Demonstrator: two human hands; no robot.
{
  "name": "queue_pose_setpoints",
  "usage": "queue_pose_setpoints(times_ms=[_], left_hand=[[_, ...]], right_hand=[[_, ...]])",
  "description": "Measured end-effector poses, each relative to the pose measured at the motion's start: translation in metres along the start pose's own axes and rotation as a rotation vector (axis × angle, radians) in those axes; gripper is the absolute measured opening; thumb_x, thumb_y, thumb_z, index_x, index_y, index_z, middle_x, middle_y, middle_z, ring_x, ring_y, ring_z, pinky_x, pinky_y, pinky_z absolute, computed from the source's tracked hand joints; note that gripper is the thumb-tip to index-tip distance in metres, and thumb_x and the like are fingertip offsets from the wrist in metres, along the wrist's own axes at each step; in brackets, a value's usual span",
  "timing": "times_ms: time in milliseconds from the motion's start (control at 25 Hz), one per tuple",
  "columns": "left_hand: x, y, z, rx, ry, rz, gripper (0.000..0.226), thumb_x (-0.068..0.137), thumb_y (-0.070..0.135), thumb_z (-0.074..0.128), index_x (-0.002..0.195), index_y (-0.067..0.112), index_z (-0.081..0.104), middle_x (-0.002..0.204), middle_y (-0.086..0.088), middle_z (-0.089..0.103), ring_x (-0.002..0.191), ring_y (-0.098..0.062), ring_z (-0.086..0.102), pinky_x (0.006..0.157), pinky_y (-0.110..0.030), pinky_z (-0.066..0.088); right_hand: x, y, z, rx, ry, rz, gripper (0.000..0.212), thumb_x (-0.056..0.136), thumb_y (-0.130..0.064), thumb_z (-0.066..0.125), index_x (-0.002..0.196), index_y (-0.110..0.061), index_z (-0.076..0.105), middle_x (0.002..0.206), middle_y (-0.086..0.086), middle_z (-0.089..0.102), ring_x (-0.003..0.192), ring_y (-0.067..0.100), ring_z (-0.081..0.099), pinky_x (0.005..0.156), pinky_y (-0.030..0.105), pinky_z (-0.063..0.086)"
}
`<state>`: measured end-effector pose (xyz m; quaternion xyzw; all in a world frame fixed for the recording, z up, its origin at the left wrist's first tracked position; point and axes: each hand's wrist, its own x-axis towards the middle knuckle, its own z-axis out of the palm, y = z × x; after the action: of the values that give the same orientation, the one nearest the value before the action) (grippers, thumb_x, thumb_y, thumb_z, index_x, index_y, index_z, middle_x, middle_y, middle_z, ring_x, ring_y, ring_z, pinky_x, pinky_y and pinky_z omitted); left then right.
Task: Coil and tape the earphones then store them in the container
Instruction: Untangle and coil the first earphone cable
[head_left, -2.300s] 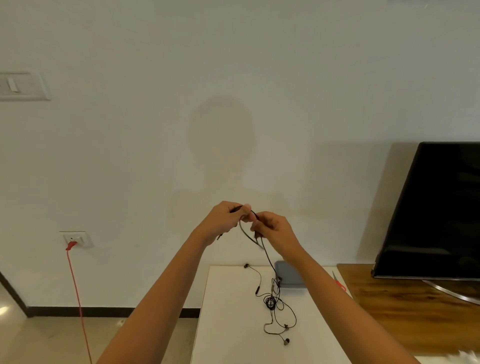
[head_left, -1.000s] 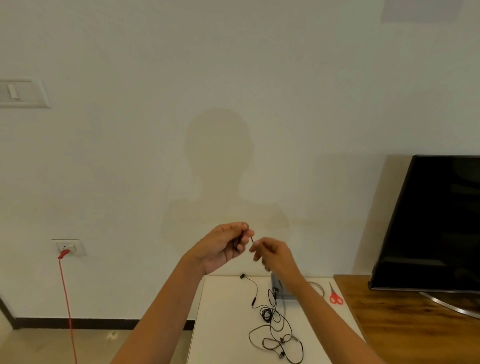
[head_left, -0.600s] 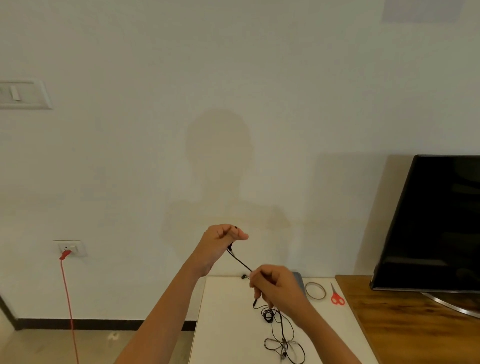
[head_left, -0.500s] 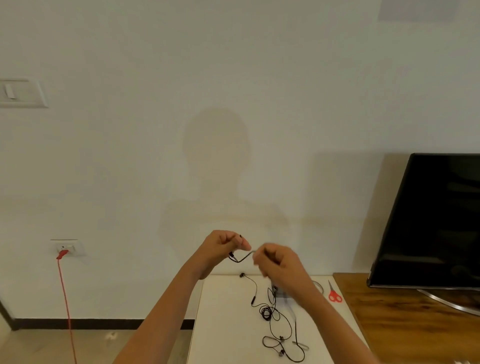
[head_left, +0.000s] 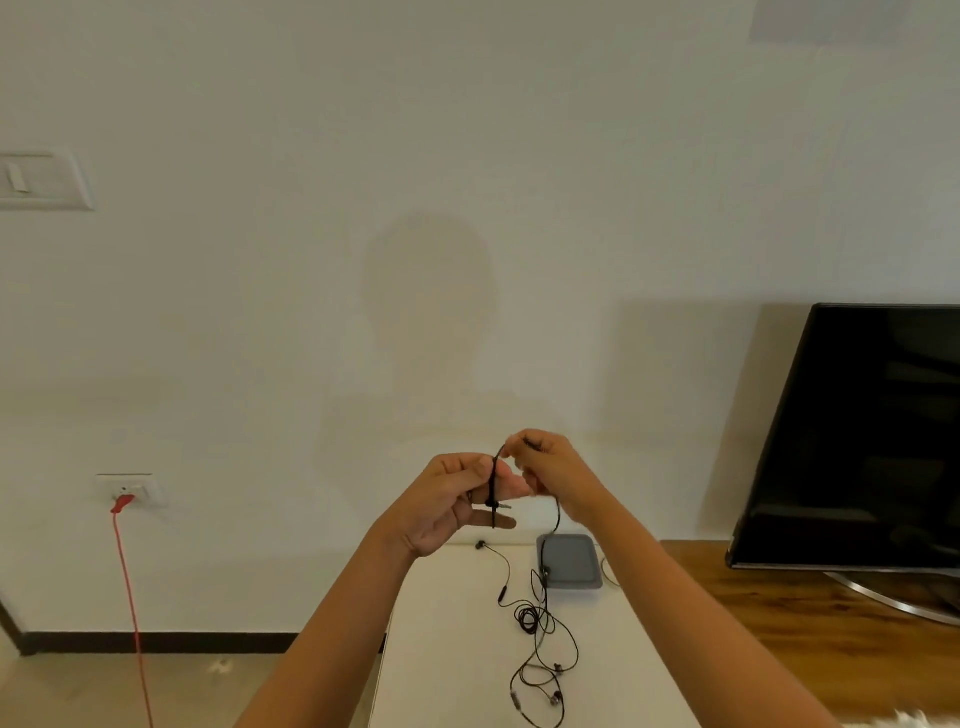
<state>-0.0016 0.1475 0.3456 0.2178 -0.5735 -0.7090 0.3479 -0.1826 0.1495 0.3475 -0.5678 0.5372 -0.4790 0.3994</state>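
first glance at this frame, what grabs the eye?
Two bare hands raised mid-frame: the left hand and right hand wind black earphones whose cable trails down to a tangle on the white table. Behind the tangle sits a grey container; a dark TV screen fills the right.

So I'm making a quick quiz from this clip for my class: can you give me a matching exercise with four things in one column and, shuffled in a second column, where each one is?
Things:
1. grey container
2. television
3. red cable
4. earphone cable end

Places:
A. plugged into the wall socket at the left
B. held up between the left hand and right hand
C. at the far edge of the white table
D. on the wooden surface at the right

Pairs: 1-C, 2-D, 3-A, 4-B
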Motion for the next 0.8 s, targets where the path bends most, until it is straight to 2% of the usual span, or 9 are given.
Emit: queue_pose_setpoints(times_ms=[80,160,320,480,600,640,720,800], left_hand=[[0.003,0.006,0.0,-0.104,0.043,0.058,0.022,0.089,0.021,0.055,0.09,0.006,0.071,0.103,-0.022,0.071,0.108,-0.032,0.065,0.081,-0.057,0.055],[0.008,0.011,-0.003,-0.177,0.123,0.097,0.019,0.085,0.019,0.057,0.089,0.004,0.068,0.106,-0.02,0.071,0.111,-0.032,0.064,0.083,-0.059,0.054],[0.015,0.014,-0.014,-0.062,0.26,0.141,0.016,0.094,0.011,0.052,0.09,0.006,0.066,0.106,-0.012,0.073,0.115,-0.027,0.062,0.091,-0.054,0.049],[0.009,0.009,-0.015,0.307,0.199,0.056,0.021,0.096,0.019,0.054,0.095,0.008,0.072,0.104,-0.003,0.074,0.11,-0.015,0.065,0.091,-0.047,0.049],[0.002,0.001,-0.007,0.394,0.058,0.027,0.026,0.097,0.023,0.052,0.086,0.015,0.074,0.088,0.001,0.073,0.084,-0.014,0.064,0.079,-0.036,0.045],[0.0,-0.002,-0.004,0.376,0.042,0.005,0.027,0.098,0.02,0.05,0.084,0.015,0.074,0.088,0.0,0.073,0.084,-0.014,0.065,0.079,-0.036,0.044],[-0.001,-0.005,0.001,0.343,0.05,-0.041,0.027,0.097,0.015,0.049,0.089,0.011,0.074,0.1,-0.01,0.074,0.102,-0.021,0.067,0.085,-0.041,0.047],[-0.001,-0.007,0.005,0.305,0.036,-0.052,0.028,0.097,0.016,0.048,0.087,0.012,0.074,0.105,-0.014,0.073,0.108,-0.027,0.066,0.091,-0.046,0.048]], right_hand=[[-0.01,0.021,0.013,0.095,-0.05,0.08,0.022,0.097,-0.021,0.05,0.086,-0.015,0.069,0.057,-0.005,0.048,0.042,0.006,0.039,0.041,0.018,0.035],[-0.027,0.035,0.03,0.08,-0.112,0.111,0.031,0.099,-0.031,0.047,0.08,-0.02,0.069,0.058,-0.006,0.049,0.041,0.006,0.04,0.04,0.017,0.035],[-0.068,0.038,0.046,-0.057,-0.19,0.05,0.039,0.098,-0.039,0.045,0.072,-0.022,0.069,0.053,-0.007,0.055,0.039,0.006,0.045,0.041,0.018,0.039],[-0.089,-0.001,0.03,-0.174,-0.13,-0.002,0.037,0.093,-0.039,0.054,0.065,-0.02,0.068,0.052,-0.002,0.065,0.035,0.009,0.049,0.04,0.017,0.04],[-0.078,-0.038,0.012,-0.227,-0.057,-0.081,0.034,0.091,-0.033,0.057,0.064,-0.015,0.068,0.051,-0.003,0.064,0.035,0.008,0.048,0.04,0.016,0.041],[-0.07,-0.047,0.007,-0.259,-0.019,-0.124,0.033,0.09,-0.032,0.058,0.064,-0.013,0.067,0.049,-0.005,0.061,0.037,0.008,0.047,0.041,0.017,0.04],[-0.052,-0.057,-0.001,-0.329,0.053,-0.193,0.034,0.091,-0.032,0.056,0.066,-0.011,0.065,0.049,-0.008,0.055,0.043,0.008,0.044,0.045,0.018,0.038],[-0.034,-0.056,-0.007,-0.342,0.077,-0.193,0.032,0.095,-0.031,0.053,0.07,-0.015,0.065,0.051,-0.016,0.056,0.045,0.002,0.044,0.048,0.014,0.037]])
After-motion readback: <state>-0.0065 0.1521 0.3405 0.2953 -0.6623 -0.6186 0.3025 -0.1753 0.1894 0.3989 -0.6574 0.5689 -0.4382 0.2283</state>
